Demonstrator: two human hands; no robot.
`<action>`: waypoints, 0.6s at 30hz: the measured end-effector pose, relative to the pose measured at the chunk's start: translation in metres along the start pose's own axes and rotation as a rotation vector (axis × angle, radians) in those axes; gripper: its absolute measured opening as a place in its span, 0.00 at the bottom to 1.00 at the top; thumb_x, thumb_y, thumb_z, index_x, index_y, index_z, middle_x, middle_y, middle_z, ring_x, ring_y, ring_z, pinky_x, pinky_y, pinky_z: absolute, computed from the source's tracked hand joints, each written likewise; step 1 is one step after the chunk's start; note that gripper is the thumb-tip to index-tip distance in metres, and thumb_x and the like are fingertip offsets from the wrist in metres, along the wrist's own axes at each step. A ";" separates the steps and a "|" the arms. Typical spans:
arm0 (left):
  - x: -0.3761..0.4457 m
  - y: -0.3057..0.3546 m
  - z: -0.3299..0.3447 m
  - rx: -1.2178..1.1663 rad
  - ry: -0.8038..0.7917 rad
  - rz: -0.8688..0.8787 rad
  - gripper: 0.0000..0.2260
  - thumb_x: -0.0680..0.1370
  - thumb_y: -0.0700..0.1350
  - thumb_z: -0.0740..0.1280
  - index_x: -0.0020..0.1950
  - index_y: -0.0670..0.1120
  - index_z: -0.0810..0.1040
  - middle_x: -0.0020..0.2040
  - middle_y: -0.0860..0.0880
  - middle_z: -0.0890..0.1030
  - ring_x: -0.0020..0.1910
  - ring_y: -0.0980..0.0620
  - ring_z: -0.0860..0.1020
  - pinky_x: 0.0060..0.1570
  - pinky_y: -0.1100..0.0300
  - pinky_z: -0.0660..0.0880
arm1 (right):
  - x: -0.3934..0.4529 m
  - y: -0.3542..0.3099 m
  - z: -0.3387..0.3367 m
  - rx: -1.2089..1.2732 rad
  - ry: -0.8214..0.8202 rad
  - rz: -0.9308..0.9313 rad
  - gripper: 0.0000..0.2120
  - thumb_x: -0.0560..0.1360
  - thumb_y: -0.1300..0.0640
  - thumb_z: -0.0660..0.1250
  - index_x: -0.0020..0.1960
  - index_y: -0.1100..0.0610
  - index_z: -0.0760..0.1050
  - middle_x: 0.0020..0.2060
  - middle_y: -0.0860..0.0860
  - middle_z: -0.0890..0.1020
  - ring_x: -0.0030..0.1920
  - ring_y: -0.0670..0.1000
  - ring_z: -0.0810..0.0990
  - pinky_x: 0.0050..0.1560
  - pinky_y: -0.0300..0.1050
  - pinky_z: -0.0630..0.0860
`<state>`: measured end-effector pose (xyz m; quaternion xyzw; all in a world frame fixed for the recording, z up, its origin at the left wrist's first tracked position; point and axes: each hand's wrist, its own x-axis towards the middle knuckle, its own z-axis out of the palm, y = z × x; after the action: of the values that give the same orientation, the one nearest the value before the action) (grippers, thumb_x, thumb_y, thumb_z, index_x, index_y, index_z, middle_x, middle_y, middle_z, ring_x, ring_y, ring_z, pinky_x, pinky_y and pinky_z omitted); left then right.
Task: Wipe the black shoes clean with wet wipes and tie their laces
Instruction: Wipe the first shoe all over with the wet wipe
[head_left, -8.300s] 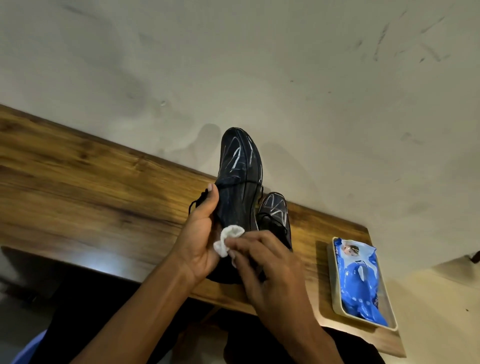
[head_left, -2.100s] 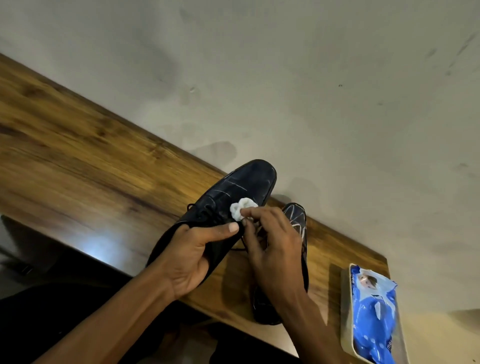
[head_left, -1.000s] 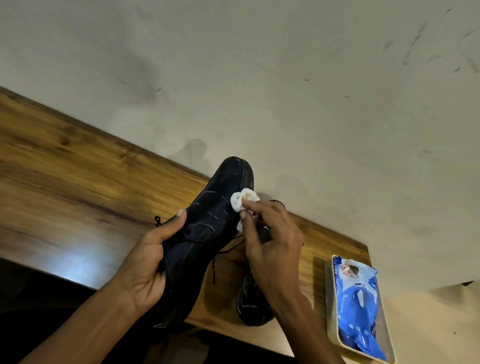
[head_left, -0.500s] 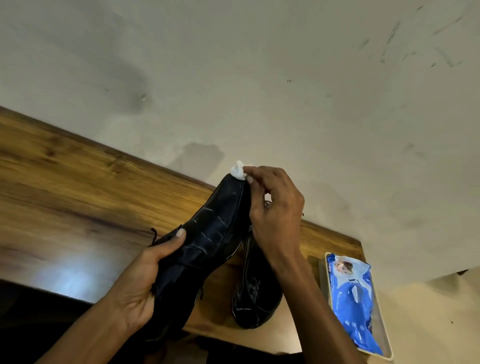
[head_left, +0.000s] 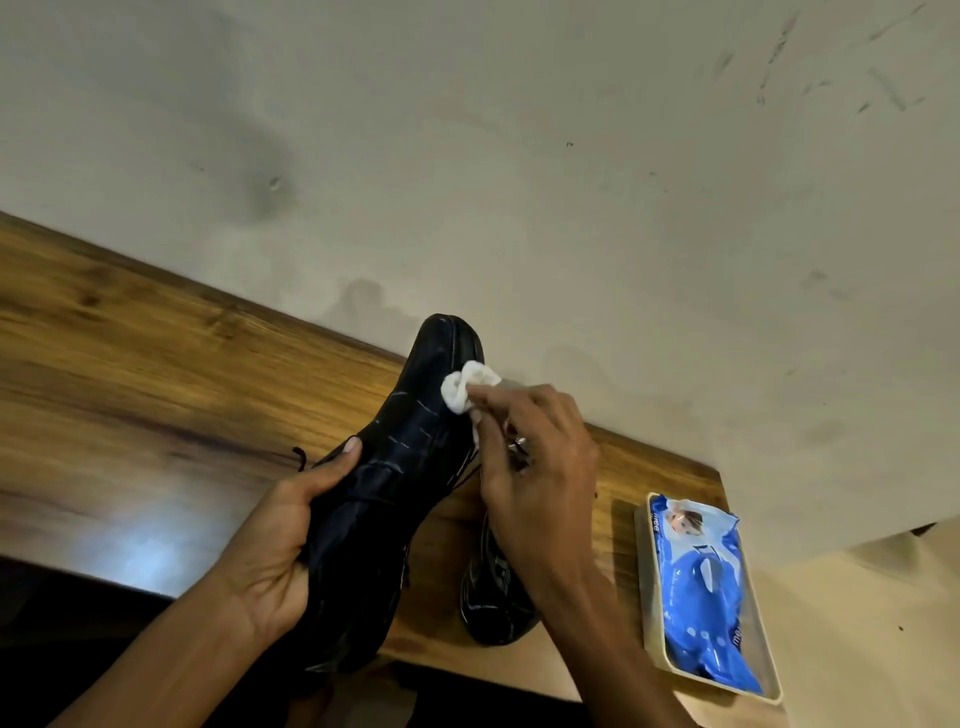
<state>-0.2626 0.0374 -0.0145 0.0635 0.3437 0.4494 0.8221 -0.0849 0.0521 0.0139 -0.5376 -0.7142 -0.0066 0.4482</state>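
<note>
My left hand (head_left: 283, 540) grips a black shoe (head_left: 400, 467) around its middle and holds it tilted, toe pointing up toward the wall. Its loose lace ends hang at either side. My right hand (head_left: 535, 457) pinches a crumpled white wet wipe (head_left: 465, 387) and presses it against the shoe's side near the toe. The second black shoe (head_left: 491, 597) lies on the wooden table (head_left: 156, 405) under my right wrist, mostly hidden by it.
A blue pack of wet wipes (head_left: 701, 587) lies in a cream tray (head_left: 647, 618) at the table's right end. A marked white wall rises directly behind the table. The table's near edge runs just below my hands.
The wipe has come down from the shoe's toe tip to its side near the toe. The left hand keeps its hold on the shoe, which stands a little steeper.
</note>
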 end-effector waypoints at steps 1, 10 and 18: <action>0.000 -0.002 0.000 0.012 0.007 -0.016 0.15 0.75 0.48 0.69 0.54 0.38 0.83 0.40 0.39 0.84 0.30 0.43 0.83 0.32 0.52 0.82 | 0.009 0.004 0.000 -0.026 0.019 0.003 0.12 0.76 0.63 0.72 0.59 0.58 0.83 0.48 0.52 0.82 0.49 0.50 0.79 0.47 0.43 0.77; 0.014 -0.004 -0.010 0.013 0.088 -0.013 0.16 0.77 0.50 0.68 0.46 0.37 0.86 0.43 0.38 0.84 0.33 0.42 0.84 0.34 0.51 0.82 | -0.018 0.013 0.016 0.010 -0.110 0.076 0.10 0.76 0.65 0.72 0.57 0.58 0.82 0.49 0.49 0.80 0.49 0.44 0.78 0.48 0.41 0.79; 0.027 0.007 -0.031 0.008 0.215 -0.028 0.20 0.80 0.55 0.65 0.56 0.38 0.83 0.49 0.37 0.85 0.42 0.42 0.86 0.45 0.46 0.83 | -0.063 -0.013 0.042 0.096 -0.409 0.240 0.08 0.75 0.66 0.70 0.47 0.54 0.79 0.45 0.42 0.79 0.47 0.39 0.77 0.49 0.30 0.74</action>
<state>-0.2769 0.0563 -0.0494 0.0134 0.4325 0.4405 0.7865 -0.1202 0.0198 -0.0460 -0.5868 -0.7205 0.1899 0.3170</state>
